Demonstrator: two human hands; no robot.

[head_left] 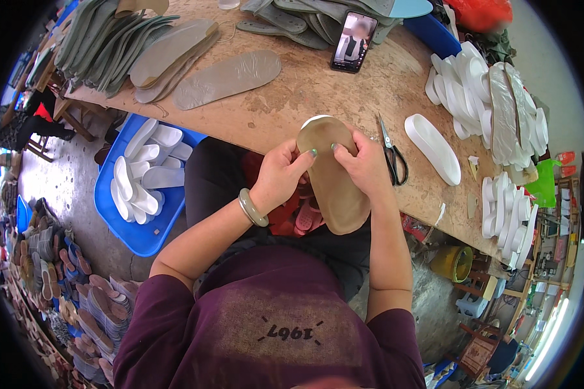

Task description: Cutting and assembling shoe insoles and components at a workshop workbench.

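Between my two hands is a tan insole (pixel 336 185) lying over a white shoe sole (pixel 315 119), whose edge peeks out at the far end. My left hand (pixel 280 170) grips its left side, thumb pressed on top near the far end. On the opposite edge my right hand (pixel 363 162) holds it the same way, thumb on the surface and fingers underneath. Just right of that hand lie black-handled scissors (pixel 394 155) on the wooden table (pixel 272 97). A single white sole (pixel 433 149) rests beyond them.
Stacked grey-green soles (pixel 104 48) and loose tan insoles (pixel 227 79) cover the table's far left. A phone (pixel 354 42) leans against another pile. White soles (pixel 464 84) are heaped at right. A blue bin (pixel 143 236) with white soles stands on the floor at left.
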